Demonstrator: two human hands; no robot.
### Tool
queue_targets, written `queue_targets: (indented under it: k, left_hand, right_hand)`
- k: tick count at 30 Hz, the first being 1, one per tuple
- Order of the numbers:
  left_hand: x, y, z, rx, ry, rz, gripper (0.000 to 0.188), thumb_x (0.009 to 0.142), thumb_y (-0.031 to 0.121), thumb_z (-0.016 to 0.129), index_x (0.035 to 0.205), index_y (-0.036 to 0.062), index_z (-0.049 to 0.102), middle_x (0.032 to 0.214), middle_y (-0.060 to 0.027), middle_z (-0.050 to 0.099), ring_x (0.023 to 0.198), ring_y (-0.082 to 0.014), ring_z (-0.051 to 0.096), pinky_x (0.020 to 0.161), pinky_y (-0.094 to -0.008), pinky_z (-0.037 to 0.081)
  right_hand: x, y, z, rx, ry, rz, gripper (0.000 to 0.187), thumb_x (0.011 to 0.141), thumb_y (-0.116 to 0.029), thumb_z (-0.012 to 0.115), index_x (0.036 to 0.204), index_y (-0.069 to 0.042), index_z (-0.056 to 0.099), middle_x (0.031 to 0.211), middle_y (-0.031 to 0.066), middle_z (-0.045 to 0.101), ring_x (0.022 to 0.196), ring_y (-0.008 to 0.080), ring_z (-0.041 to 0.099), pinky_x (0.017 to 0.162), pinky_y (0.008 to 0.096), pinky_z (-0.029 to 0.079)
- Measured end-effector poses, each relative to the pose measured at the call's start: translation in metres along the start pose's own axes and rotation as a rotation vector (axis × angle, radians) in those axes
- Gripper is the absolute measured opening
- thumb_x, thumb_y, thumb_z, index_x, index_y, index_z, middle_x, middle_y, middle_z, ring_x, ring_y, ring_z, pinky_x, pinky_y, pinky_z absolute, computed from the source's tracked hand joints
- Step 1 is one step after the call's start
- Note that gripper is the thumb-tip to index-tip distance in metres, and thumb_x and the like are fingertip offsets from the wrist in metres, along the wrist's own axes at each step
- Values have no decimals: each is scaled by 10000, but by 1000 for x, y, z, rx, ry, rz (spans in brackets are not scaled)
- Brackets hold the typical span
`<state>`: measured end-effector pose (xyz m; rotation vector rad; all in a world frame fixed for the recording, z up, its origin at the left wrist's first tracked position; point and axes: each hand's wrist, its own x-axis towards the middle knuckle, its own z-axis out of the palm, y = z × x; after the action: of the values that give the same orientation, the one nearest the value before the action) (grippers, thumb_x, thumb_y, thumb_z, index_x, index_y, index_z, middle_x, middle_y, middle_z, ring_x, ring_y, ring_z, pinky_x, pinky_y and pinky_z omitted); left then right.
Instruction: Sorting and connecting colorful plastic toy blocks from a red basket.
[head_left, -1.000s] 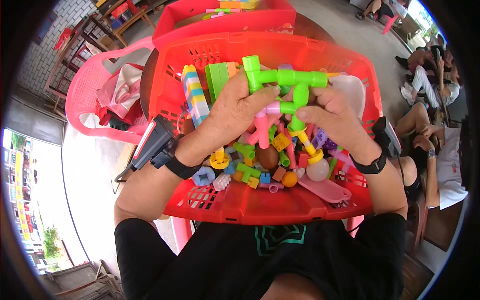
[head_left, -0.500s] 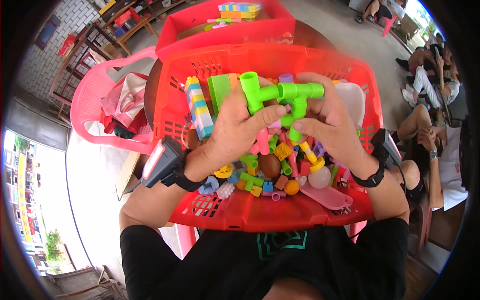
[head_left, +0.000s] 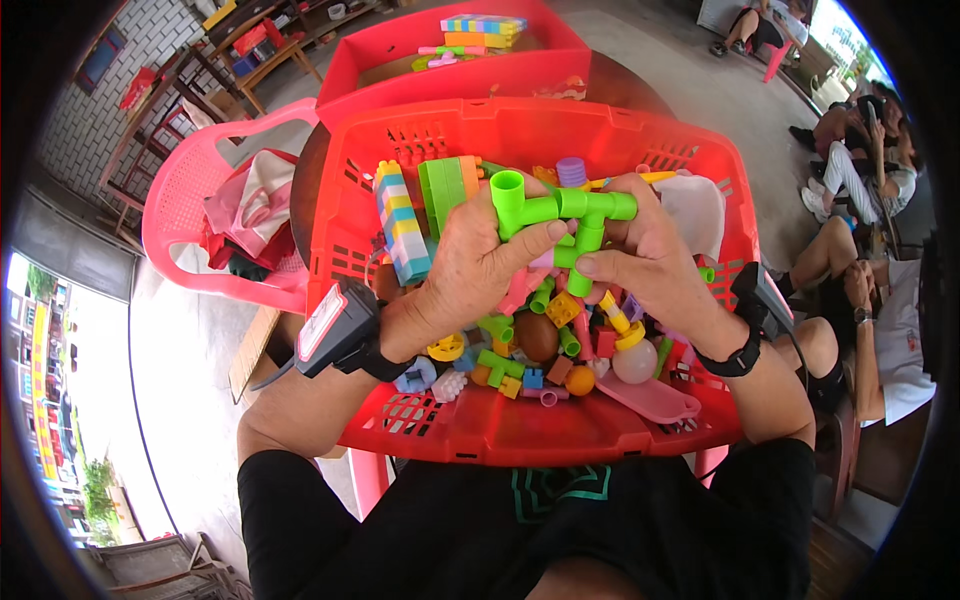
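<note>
Above a red plastic basket, both my hands grip light green T-shaped toy pipe pieces. My left hand is closed round the left green pipe piece, thumb laid across it. Round the right green pipe piece my right hand is closed, thumb pressing its lower stem. The two pieces meet end to end between my hands. A pink pipe hangs below my left fingers, and a pale pink part shows between the hands. Several fingers are hidden behind the pieces.
The basket holds mixed toy parts, including a stacked block strip, a yellow pipe and a pink scoop-like piece. Behind stands a red box with block builds. A pink chair is at left; people sit at right.
Both hands with the green pipe pieces have come slightly lower. The right piece has shifted a little left, its end now against the left piece.
</note>
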<state>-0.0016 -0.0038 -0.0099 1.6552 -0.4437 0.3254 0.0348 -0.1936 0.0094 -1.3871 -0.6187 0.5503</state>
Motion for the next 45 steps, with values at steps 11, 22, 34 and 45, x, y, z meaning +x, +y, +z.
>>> queue_targets:
  k: [11,22,34,45]
  left_hand:
    - [-4,3,4,-21,-53,-163,253,847,85,615,1072,30,514,834,-1,561,757,-69,538,659,-232,460]
    - [-12,12,4,133,-96,-180,261,850,137,625,1051,7,522,853,-38,602,791,-83,553,696,-247,464]
    - [-12,7,6,10,-89,-265,315,852,209,632,1070,17,510,898,-81,592,817,-124,567,717,-284,476]
    - [-10,19,8,178,-73,-232,339,862,265,618,1080,32,506,854,-99,598,801,-154,590,711,-304,480]
  right_hand:
    - [-4,13,-15,-474,74,-382,308,835,-75,614,1091,-52,445,873,38,526,711,53,522,579,226,446]
    - [-7,-3,-10,-311,-69,-64,190,842,-80,627,973,-27,500,842,42,570,700,94,612,554,215,524]
    - [-2,-3,-12,-225,-128,48,205,836,-136,620,943,-2,508,804,50,541,617,111,600,509,238,522]
    - [-7,-11,3,-321,48,-12,201,801,-130,659,878,-5,522,663,29,551,518,86,570,427,226,434]
